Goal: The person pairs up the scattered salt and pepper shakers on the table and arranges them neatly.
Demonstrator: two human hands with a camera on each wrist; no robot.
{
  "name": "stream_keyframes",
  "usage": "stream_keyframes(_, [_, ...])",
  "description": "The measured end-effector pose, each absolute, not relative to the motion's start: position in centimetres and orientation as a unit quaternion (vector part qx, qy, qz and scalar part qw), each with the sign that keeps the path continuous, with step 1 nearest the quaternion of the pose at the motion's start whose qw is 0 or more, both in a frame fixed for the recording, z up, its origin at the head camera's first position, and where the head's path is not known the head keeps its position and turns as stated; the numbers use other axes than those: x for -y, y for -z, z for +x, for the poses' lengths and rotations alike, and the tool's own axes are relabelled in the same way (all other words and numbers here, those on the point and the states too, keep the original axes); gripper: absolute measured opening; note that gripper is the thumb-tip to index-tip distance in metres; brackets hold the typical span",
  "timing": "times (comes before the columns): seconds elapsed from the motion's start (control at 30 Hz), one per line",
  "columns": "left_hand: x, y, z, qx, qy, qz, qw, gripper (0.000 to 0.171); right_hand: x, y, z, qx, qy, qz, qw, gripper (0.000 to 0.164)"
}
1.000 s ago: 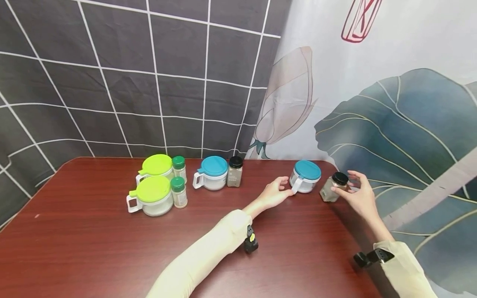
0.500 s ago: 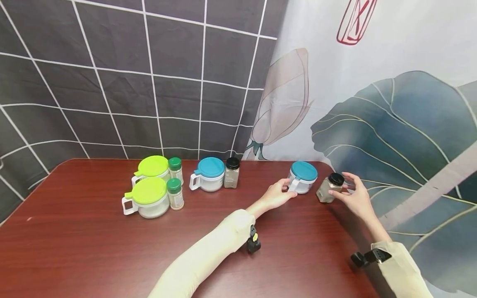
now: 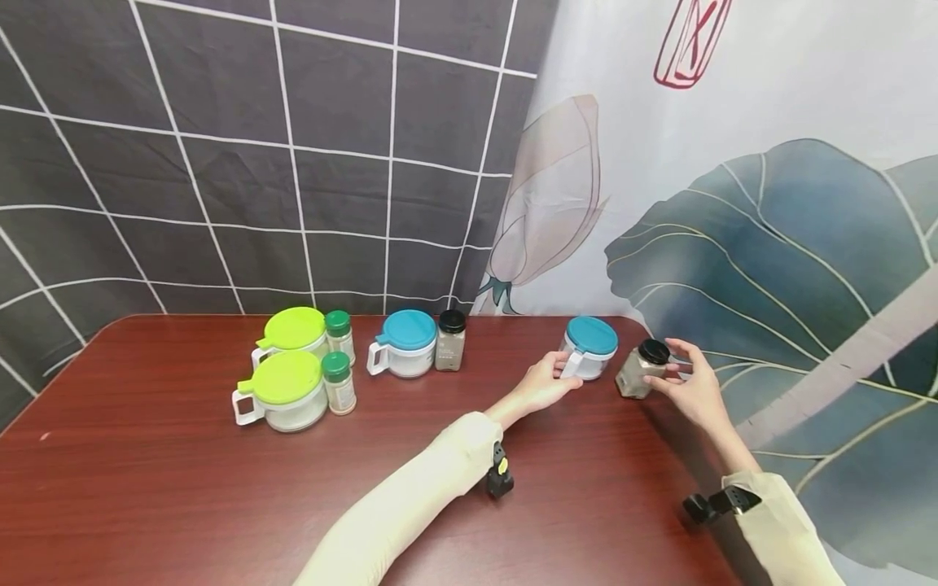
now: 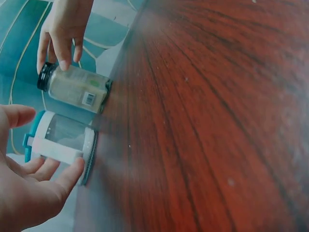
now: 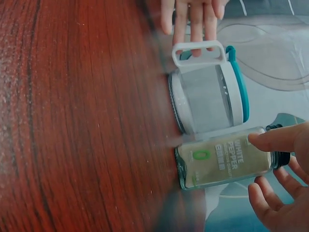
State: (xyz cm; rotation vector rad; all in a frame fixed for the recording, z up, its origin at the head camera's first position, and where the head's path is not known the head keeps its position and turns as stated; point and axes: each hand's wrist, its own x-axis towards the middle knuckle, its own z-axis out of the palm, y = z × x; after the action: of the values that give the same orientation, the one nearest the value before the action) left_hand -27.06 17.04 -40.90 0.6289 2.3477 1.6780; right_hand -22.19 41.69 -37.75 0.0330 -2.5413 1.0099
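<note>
My left hand (image 3: 541, 384) reaches the white handle of a blue-lidded clear jar (image 3: 590, 346) near the table's back right. In the right wrist view, that hand's fingers look fairly straight, with fingertips at the handle of the blue-lidded jar (image 5: 207, 101). My right hand (image 3: 692, 391) holds a black-lidded white pepper jar (image 3: 636, 376) loosely near its top, thumb on one side and fingers by the lid. The label of the white pepper jar (image 5: 222, 162) reads "WHITE PEPPER". Both jars stand upright on the table, side by side.
Further left along the back stand another blue-lidded jar (image 3: 407, 346) and another black-lidded jar (image 3: 450, 346). Beyond them are two lime-lidded handled jars, the nearer lime-lidded jar (image 3: 289, 395) beside a green-capped shaker (image 3: 339, 387). Patterned cloth (image 3: 352, 187) hangs behind the table.
My left hand has shifted slightly right, bringing its fingertips to the handle. The right thumb sits a little closer over the pepper jar. Both jars stay put while the head view drifts right.
</note>
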Motion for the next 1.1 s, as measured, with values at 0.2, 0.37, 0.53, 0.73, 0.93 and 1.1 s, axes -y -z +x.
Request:
stream_keyframes(0.2, [-16.8, 41.0, -27.2, -0.801, -0.552, 0.209, 0.099, 0.049, -41.7, 37.8, -22.5, 0.908, -0.362, 0.016, 0.210, 0.068])
stream_keyframes(0.37, [-16.5, 41.0, -27.3, -0.810, -0.541, 0.202, 0.099, 0.047, -41.8, 37.8, -22.9, 0.913, -0.355, 0.011, 0.199, 0.069])
stream_keyframes(0.53, [-16.0, 41.2, -27.5, -0.805, -0.558, 0.184, 0.082, 0.047, -41.7, 37.9, -23.1, 0.921, -0.345, 0.010, 0.182, 0.069])
stream_keyframes(0.73, [-15.3, 41.7, -27.7, -0.785, -0.598, 0.154, 0.054, 0.049, -41.6, 38.7, -23.3, 0.905, -0.377, 0.022, 0.195, 0.066])
stream_keyframes(0.93, [-14.9, 41.9, -27.8, -0.779, -0.608, 0.152, 0.008, 0.042, -41.5, 39.2, -23.7, 0.897, -0.394, -0.001, 0.198, 0.064])
stream_keyframes(1.1, [-14.8, 41.9, -27.6, -0.773, -0.615, 0.156, -0.030, 0.035, -41.3, 39.9, -24.0, 0.896, -0.389, -0.015, 0.212, 0.063])
